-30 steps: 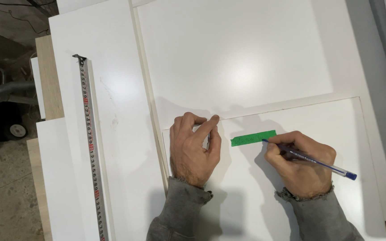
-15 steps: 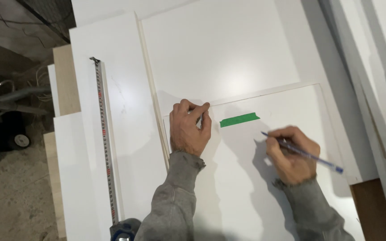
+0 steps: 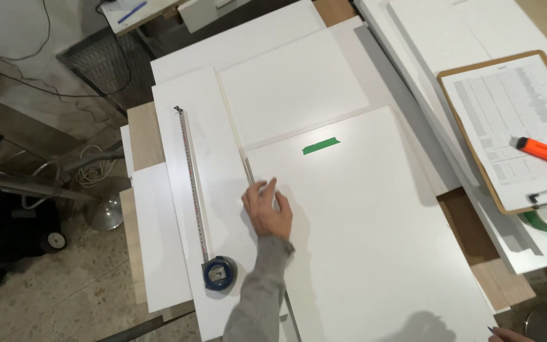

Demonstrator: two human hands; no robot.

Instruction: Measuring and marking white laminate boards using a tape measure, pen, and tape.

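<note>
White panel [image 3: 375,240] flat on worktop, green tape strip [image 3: 321,145] near its top edge. Tape measure [image 3: 192,183] stretched alongside. Left hand [image 3: 266,212] pressing panel's left edge, fingers loosely spread, steadying. Right hand [image 3: 508,334] barely visible; grip unclear.

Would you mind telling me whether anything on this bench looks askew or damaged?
Nothing looks damaged. The green tape strip sits slightly slanted on the white panel, and the tape measure lies extended across the neighbouring board. The left hand rests at the panel's edge.

One head cam, looking steeply down, fairly high over white panels [image 3: 375,240].
</note>
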